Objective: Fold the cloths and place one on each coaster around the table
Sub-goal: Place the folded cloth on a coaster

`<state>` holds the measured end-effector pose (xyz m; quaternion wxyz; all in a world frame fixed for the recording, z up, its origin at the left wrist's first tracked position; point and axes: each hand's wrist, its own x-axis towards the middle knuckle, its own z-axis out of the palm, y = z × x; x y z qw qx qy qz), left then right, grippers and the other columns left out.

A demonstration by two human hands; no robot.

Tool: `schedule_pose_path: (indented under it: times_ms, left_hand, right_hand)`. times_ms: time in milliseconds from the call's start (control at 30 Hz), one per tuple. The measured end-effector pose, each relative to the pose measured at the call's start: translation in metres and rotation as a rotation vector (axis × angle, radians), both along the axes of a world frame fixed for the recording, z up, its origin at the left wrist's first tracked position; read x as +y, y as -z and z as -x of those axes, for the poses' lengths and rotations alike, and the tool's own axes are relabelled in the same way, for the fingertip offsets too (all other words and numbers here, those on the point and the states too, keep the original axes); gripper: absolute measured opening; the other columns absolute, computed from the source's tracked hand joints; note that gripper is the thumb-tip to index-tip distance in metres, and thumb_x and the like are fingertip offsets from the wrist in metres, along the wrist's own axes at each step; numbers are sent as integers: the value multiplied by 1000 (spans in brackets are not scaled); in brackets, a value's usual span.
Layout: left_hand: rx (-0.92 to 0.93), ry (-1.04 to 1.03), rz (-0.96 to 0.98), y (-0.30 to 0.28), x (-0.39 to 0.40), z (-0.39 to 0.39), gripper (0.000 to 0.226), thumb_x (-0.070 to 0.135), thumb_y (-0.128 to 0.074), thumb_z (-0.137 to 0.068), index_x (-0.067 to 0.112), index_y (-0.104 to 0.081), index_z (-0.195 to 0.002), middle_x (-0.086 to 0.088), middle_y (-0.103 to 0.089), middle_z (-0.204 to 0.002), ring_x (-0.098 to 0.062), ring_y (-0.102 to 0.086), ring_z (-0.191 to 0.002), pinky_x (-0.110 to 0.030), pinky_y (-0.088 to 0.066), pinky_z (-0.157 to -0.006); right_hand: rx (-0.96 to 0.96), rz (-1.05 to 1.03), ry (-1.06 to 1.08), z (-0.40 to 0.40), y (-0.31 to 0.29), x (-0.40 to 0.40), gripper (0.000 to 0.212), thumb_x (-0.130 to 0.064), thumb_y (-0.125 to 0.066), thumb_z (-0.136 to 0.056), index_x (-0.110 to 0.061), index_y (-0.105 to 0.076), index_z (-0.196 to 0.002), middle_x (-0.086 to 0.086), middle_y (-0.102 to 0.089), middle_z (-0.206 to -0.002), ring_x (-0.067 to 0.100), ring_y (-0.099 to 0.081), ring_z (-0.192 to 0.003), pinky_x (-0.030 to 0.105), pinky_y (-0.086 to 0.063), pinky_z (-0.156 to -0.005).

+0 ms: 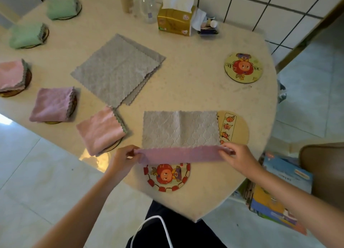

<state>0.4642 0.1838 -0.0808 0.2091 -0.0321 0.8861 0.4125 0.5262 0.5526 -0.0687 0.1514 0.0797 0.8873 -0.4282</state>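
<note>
Fingers (130, 150) of both hands pinch the near edge of a grey-and-pink textured cloth (179, 129).
Beneath that lifted edge sits a round cartoon coaster (167, 178) on the beige tabletop (195, 80).

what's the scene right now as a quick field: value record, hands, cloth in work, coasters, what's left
left hand: pinches near left corner of the cloth
right hand: pinches near right corner
cloth in work: grey side up, near edge lifted showing pink, overlapping two coasters
bare coaster: far right, nothing on it
near coaster: partly under the cloth
folded cloths placed: five along the left, two green, three pink
unfolded stack: grey, table centre
other: tissue box, bottle
</note>
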Motion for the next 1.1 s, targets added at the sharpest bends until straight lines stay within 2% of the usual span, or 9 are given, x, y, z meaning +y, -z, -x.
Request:
schedule_pose_path:
  times_ms: [67,167,333,433,600,900,967,1033,1100]
  left_hand:
    - [-11,-122,-109,-1,6,17,23,10,-70,-83,21,-64,-63,8,-56,-55,-17,-49,-58,-33,-39,-59]
    - [-3,-242,-165,-2,26,42,28,9,-66,-86,14,-56,-60,8,-47,-54,-13,-39,-57,-28,-30,-55]
    - [-18,-356,-21,14,46,76,30,20,-62,-89,18,-51,-62,2,-47,-57,-16,-40,-60,-28,-28,-52]
    - [-10,-367,29,23,48,90,26,23,-59,-90,12,-55,-68,-1,-50,-61,-20,-43,-62,-31,-28,-54]
    - [58,-283,112,28,56,100,14,21,-49,-96,11,-53,-87,-7,-59,-82,-24,-50,-75,-33,-31,-60]
    - [49,-298,204,33,63,111,19,32,-45,-97,15,-51,-100,-7,-61,-88,-29,-55,-81,-36,-40,-65]
    - [27,-326,233,34,62,111,20,35,-49,-95,16,-50,-101,-8,-63,-89,-31,-57,-83,-36,-43,-66]
    - [8,-371,214,30,64,107,24,36,-49,-94,18,-47,-110,-9,-64,-94,-31,-59,-87,-37,-43,-67]
    - [43,-386,255,20,69,96,35,37,-47,-94,19,-41,-123,-6,-61,-110,-28,-58,-96,-36,-43,-69]
  right_hand:
    - [1,50,102,19,-3,0,10,-19,-62,-88,-12,-68,-85,7,-68,-77,27,-63,-76,34,-49,-65]
    - [-12,106,253,49,0,-3,13,-23,-63,-88,-11,-68,-88,7,-70,-82,22,-65,-79,37,-52,-71]
    - [-40,84,463,91,18,-15,31,-22,-60,-89,3,-55,-71,8,-49,-62,17,-42,-59,30,-31,-55]
    - [-105,79,519,103,32,-14,32,-24,-53,-92,-3,-50,-68,6,-42,-60,18,-39,-60,30,-29,-57]
    - [-142,80,601,111,47,-7,36,-30,-50,-94,5,-57,-84,9,-54,-72,18,-48,-68,31,-37,-63]
    - [-156,-49,574,120,49,-9,33,-24,-51,-94,-9,-50,-65,4,-44,-55,19,-39,-55,29,-26,-52]
    - [-161,-55,568,121,46,-10,27,-24,-52,-93,-7,-58,-73,6,-53,-62,22,-48,-61,30,-33,-55]
    - [-146,-47,591,120,40,-9,21,-26,-57,-91,-6,-64,-92,6,-62,-82,24,-57,-77,34,-44,-67]
    - [-108,-99,605,114,29,-9,24,-26,-58,-90,-7,-59,-105,2,-60,-95,20,-57,-86,31,-43,-73]
